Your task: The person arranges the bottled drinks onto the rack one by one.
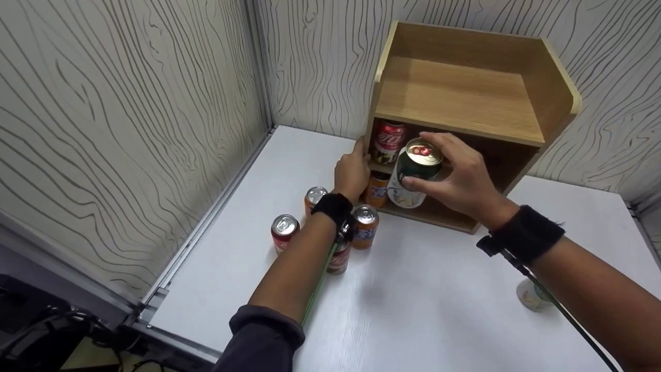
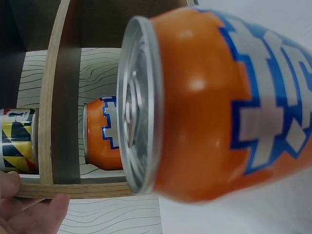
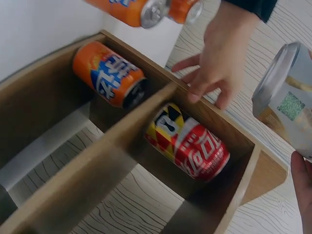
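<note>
- The right hand (image 1: 462,173) holds a green and white can (image 1: 405,192), its fingers clamped around the upper part, thumb across the green band.
- That can has a shiny gold-toned lid with a red pull tab; dark green wraps the top, and the body below is white with pale gold markings.
- The right wrist view shows its other side: silvery white, with a gold band and a square printed code.
- It is in front of the wooden shelf (image 1: 454,93), before the open compartments, tilted slightly; whether it touches the wood I cannot tell.
- The left hand (image 1: 352,173) rests against the shelf's left side panel near the front edge, fingers spread apart.
- In the upper compartment is a red can (image 1: 390,138) with white lettering and a yellow and black pattern; beneath it, in the lower one, an orange can (image 1: 377,192) with blue-edged white lettering.
- On the counter (image 1: 428,310), more red and orange cans (image 1: 365,230) cluster by the left forearm; a pale can (image 1: 532,295) is partly hidden by the right.
</note>
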Available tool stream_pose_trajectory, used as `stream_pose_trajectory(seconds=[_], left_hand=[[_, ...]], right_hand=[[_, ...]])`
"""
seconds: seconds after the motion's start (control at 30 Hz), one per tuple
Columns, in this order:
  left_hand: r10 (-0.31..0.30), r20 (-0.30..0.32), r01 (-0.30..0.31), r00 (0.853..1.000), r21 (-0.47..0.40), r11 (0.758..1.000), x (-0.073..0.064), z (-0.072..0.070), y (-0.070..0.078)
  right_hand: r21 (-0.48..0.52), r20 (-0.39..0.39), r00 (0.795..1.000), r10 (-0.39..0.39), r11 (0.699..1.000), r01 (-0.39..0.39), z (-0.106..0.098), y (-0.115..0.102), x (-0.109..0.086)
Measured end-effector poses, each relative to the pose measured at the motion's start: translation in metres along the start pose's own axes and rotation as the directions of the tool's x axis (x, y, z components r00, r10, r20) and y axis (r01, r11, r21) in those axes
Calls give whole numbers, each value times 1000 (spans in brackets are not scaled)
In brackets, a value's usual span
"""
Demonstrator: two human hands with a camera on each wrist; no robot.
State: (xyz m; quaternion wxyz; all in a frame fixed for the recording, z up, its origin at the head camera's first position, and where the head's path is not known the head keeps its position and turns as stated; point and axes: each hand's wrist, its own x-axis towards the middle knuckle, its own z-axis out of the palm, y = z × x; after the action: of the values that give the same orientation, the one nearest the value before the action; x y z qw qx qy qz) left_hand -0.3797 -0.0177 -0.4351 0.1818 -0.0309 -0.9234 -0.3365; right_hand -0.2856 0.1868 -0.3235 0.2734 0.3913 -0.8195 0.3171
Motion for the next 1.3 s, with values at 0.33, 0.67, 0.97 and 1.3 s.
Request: stream_pose_trajectory(seconds=[0.33, 0.67, 0.97, 1.3], left_hand=[[4, -22, -4, 1000, 3, 1000, 0, 1, -1], [-9, -12, 9, 1000, -8, 1000, -2, 4, -2], [0, -18, 0, 1000, -3, 1000, -2, 1, -2], [-14, 3, 14, 1000, 10, 1000, -3, -2, -1]], right_hand=[[34, -18, 997, 81, 996, -81, -17, 2, 24], [32, -21, 988, 154, 988, -153, -32, 2, 46], [55, -68, 986, 151, 987, -148, -43, 3, 68], [71, -95, 976, 195, 979, -189, -52, 2, 92]])
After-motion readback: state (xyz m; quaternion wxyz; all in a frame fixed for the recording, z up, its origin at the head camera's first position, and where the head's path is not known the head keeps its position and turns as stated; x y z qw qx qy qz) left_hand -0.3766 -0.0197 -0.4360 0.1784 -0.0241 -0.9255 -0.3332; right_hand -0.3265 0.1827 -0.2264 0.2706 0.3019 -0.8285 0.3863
